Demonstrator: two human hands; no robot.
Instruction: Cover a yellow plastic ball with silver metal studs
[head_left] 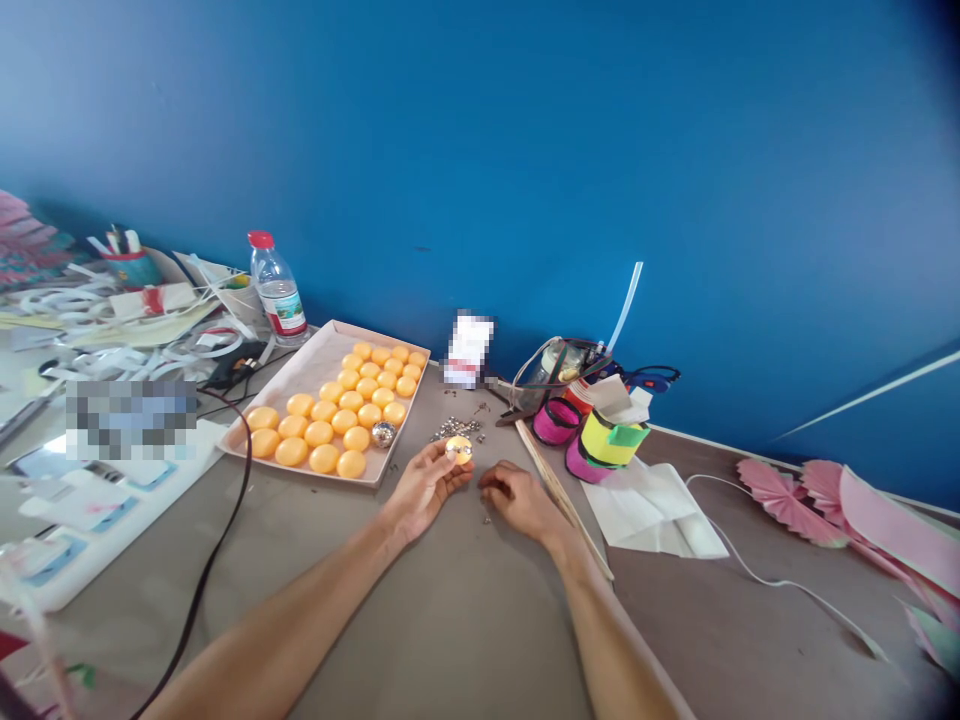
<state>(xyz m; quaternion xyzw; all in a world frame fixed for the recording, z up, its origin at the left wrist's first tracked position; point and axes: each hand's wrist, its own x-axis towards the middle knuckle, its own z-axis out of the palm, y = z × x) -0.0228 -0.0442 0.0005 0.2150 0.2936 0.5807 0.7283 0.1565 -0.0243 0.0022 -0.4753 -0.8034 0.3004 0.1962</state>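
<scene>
My left hand (426, 487) grips an orange ball (460, 449) between thumb and fingers, and small shiny silver pieces show on its surface. To its right, my right hand (517, 497) rests low over the table with fingers curled together; whatever they pinch, if anything, is hidden. Just beyond both hands lies a loose pile of small silver pieces (459, 430). On the left stands a shallow white tray (289, 375) with rows of orange balls (350, 400). One ball in it, at the near right side, is silver-covered (383, 434).
A red-capped plastic bottle (277, 290) stands behind the tray. Right of my hands are wooden sticks (559, 485), a yellow-and-purple holder (611, 440) and white paper (660, 515). A dark cable (217, 550) crosses the table at left. Pink folded paper (787, 500) lies far right.
</scene>
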